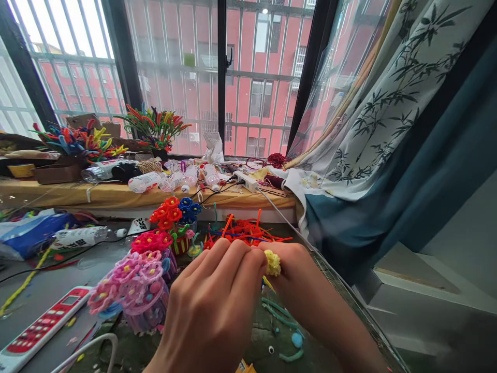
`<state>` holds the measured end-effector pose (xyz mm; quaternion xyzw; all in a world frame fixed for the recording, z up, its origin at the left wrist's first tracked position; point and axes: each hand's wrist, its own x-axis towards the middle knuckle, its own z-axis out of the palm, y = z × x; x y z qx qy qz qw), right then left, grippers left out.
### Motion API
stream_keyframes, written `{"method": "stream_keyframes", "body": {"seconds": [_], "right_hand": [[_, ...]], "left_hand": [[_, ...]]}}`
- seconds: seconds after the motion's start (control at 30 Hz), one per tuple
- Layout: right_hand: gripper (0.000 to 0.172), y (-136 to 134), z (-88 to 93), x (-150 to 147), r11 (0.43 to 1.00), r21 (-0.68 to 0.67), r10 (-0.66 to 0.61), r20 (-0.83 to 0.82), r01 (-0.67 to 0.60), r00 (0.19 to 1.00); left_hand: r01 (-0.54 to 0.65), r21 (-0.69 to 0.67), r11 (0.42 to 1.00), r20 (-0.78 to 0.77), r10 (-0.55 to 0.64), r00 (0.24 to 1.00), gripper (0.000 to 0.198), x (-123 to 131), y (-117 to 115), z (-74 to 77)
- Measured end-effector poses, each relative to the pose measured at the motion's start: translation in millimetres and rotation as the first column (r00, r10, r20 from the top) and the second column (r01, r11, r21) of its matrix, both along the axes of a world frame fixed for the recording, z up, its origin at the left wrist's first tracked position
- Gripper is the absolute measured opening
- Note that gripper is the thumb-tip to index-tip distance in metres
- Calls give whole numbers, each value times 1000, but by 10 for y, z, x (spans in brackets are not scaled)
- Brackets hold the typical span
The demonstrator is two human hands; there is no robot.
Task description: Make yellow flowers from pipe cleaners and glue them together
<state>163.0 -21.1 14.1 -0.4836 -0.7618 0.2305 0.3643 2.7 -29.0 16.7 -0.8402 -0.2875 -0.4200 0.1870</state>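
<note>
My left hand [212,305] and my right hand [298,282] meet low in the middle of the view, fingers curled and pinched together. Between them sits a small fuzzy yellow pipe-cleaner coil [272,262], held by both hands' fingertips. A yellow stem tip shows just below it. Right behind my hands lies a loose pile of orange and red pipe cleaners [248,230]. Left of my left hand stand pots of pink pipe-cleaner flowers [134,282] and red and blue flowers [174,212].
A red and white power strip [42,326] lies at the lower left. Teal pipe-cleaner pieces [281,311] lie under my hands. Bottles [171,180], a white power strip [248,181] and colourful bouquets [155,127] line the windowsill. A curtain [388,134] hangs on the right.
</note>
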Motion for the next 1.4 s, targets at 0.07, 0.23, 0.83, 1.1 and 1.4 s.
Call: {"method": "stream_keyframes", "body": {"seconds": [0.07,0.23,0.83,1.1,1.4], "right_hand": [[28,1,0,-1,1000,5,-2,8,2,1000],[28,6,-3,2,1000,16,-4,29,3,1000],[29,11,-32,-27,999,-4,-40,80,41,996],[33,28,-15,-19,1000,-8,6,-108,-7,994],[33,21,-23,-43,998,16,58,-189,-56,980]], "left_hand": [[2,-8,1000,-2,-2,1000,10,0,5,-8],[8,-18,1000,3,-8,1000,10,0,2,-18],[-64,78,995,-30,67,997,19,65,-10,33],[-120,80,990,90,112,990,8,-136,-86,82],[-44,-1,999,91,44,995,9,-74,-138,82]]}}
